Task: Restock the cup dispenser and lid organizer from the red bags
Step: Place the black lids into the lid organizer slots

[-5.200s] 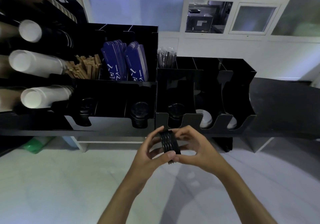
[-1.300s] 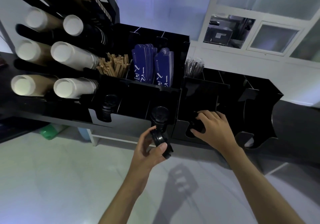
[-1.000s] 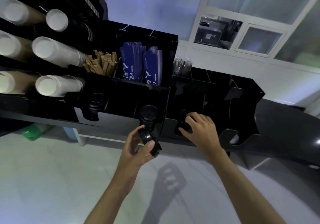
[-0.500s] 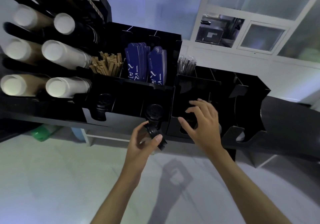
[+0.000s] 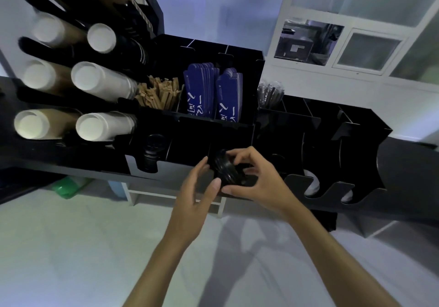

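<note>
**Lids at the mouth of the organizer slot**

You are in the lid half of the restock. Both hands meet on a small stack of black lids (image 5: pixel 226 170) right at the front of the black lid organizer (image 5: pixel 190 140), at the slot just left of the organizer's middle divider. Your left hand (image 5: pixel 198 188) has its thumb and fingers curled round the stack's near side; your right hand (image 5: pixel 256 180) pinches the far side with curled fingertips, index raised above it.

The next move, as I judge it, is to seat the stack flat on the lids already in that slot (the dark plastic makes it hard to tell how full it is), then let go. Keep the stack square so it does not fan out.

The cup dispenser (image 5: pixel 71 73), left of the organizer, shows white cup bases in its tubes. No red bags are in view.
</note>
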